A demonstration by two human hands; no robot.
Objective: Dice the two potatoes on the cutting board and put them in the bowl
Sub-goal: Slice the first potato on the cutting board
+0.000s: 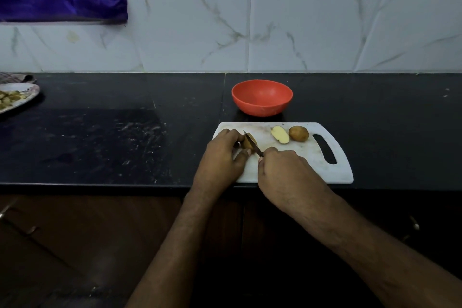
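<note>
Left fingers [241, 155] curled around potato half [247, 143], right fingers [271, 151] gripping knife [253, 142], blade seemingly angled away-left.

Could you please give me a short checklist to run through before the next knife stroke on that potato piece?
1. Left hand holds the potato piece steady: ok, it grips the piece on the cutting board.
2. Right hand holds the knife: ok, though the handle is hidden inside the hand.
3. Left fingers out of the blade's path: cannot tell, they lie very close to the blade.
4. Bowl ready behind the board: ok, upright and no dice in it yet.
5. Other potato half and whole potato away from the blade: ok, both lie farther right.
</note>
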